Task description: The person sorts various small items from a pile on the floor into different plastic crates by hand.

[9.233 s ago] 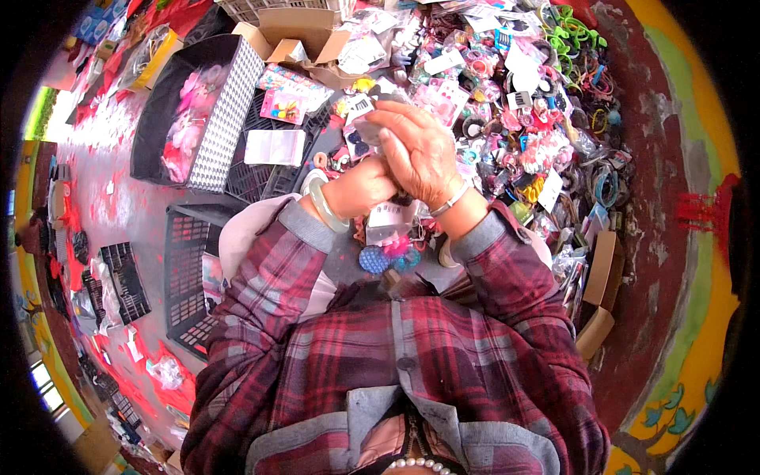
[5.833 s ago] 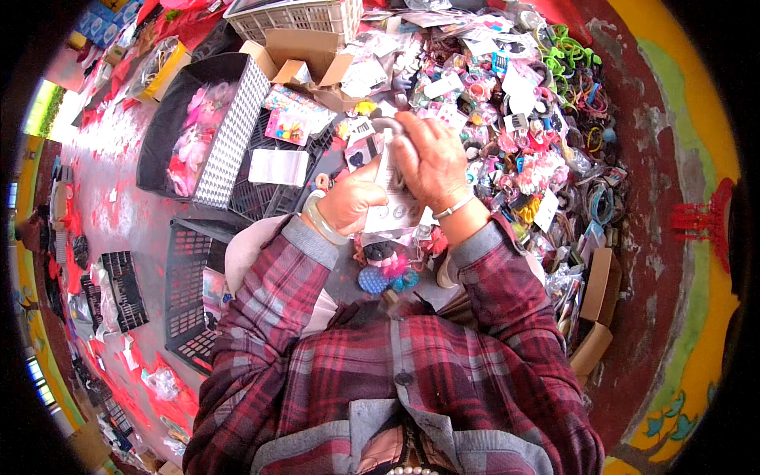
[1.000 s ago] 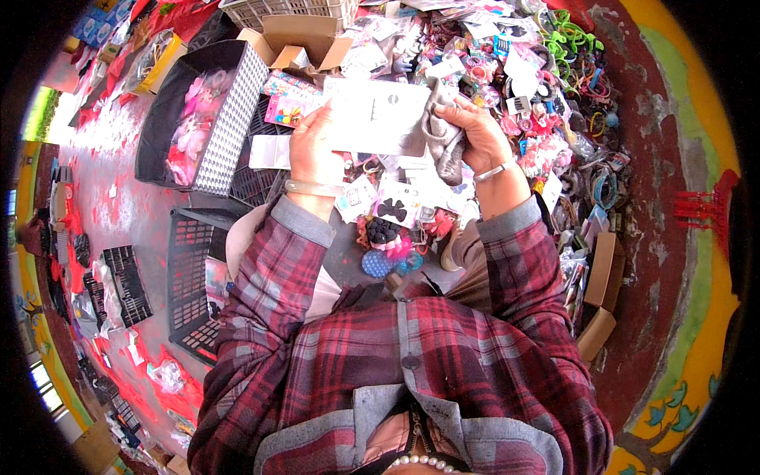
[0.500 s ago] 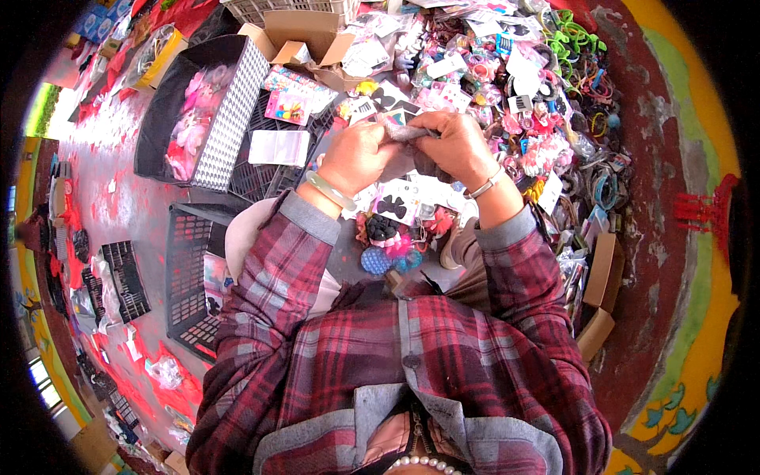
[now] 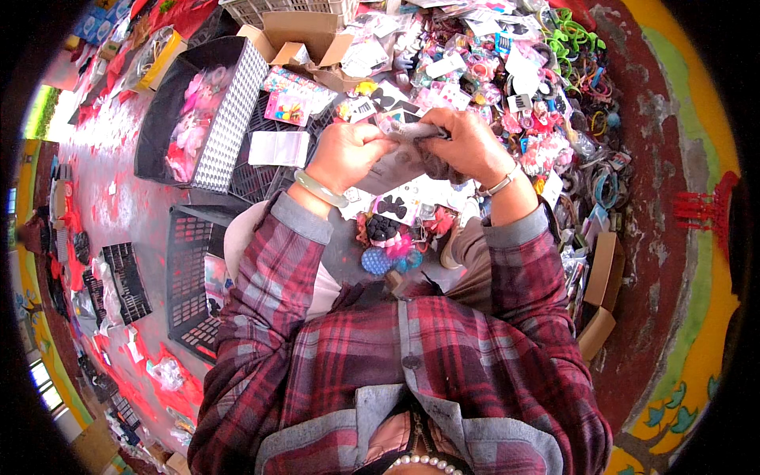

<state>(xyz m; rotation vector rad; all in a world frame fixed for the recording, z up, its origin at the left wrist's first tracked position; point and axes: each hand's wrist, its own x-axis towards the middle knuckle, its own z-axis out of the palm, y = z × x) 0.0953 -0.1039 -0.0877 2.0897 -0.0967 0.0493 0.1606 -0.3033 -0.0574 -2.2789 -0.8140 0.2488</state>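
In front of me I hold a thin, see-through plastic bag (image 5: 390,165) whose top edge is rolled or folded. My left hand (image 5: 342,154) pinches its left side between thumb and fingers. My right hand (image 5: 465,148) is closed on the right end, near a greyish roll (image 5: 422,130). A dark, bunched piece (image 5: 440,166) shows under my right fingers; whether it lies inside the bag I cannot tell. Below hang or lie a card with a black bow (image 5: 393,207), a black bunched hair tie (image 5: 383,227) and a blue textured ball (image 5: 375,260).
A big pile of packaged hair accessories (image 5: 483,75) spreads ahead and right. At the left stand a checked box (image 5: 230,99) with pink fluffy pieces and a black plastic crate (image 5: 188,273). An open cardboard box (image 5: 305,36) is at the back. Clear packets (image 5: 279,148) lie nearby.
My hands have moved slightly apart, the left one leftward and the right one rightward. More of the see-through bag now shows hanging between them.
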